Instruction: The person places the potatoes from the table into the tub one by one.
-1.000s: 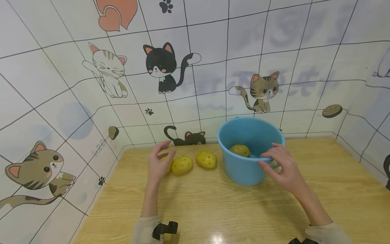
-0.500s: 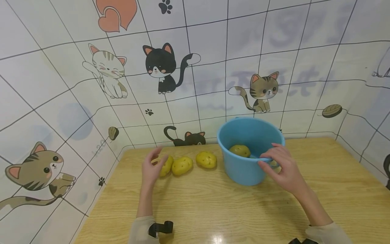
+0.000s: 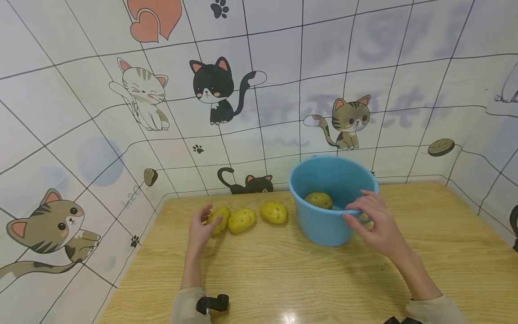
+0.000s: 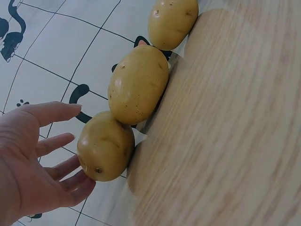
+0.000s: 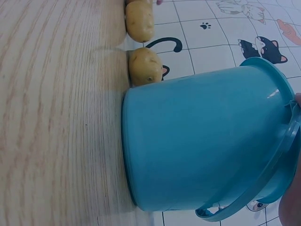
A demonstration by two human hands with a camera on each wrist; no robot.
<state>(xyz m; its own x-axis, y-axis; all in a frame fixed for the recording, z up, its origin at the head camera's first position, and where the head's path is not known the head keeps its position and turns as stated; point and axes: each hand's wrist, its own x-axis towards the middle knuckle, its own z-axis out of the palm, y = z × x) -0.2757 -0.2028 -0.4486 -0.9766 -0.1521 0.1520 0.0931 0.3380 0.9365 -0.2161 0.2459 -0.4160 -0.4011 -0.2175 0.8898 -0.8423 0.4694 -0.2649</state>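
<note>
On a pale wooden table set into a corner of cat-printed tile walls: three yellow potatoes in a row, plus a blue plastic bucket just to their right.

Left hand spread at the leftmost potato, fingers straight and relaxed, fingertips touching its rounded end, nothing clasped. Skin of that potato smooth and dull yellow-gold, dotted with small dark eyes, one brown pit near the end facing the palm. Shape plump and oval, lying on its side on the wood near the back wall.

Middle potato directly beside it, touching or nearly so in the left wrist view, slightly larger, same speckled yellow skin. Third potato a little apart to the right, close to the bucket's wall.

Right hand at the bucket's near rim, fingers curled over the edge where the thin blue handle hangs down the outside. Bucket upright, sky blue, glossy. Inside, a fourth potato resting against the bottom, duller and slightly greenish in the bucket's shade.

Beige sleeves at both wrists.
</note>
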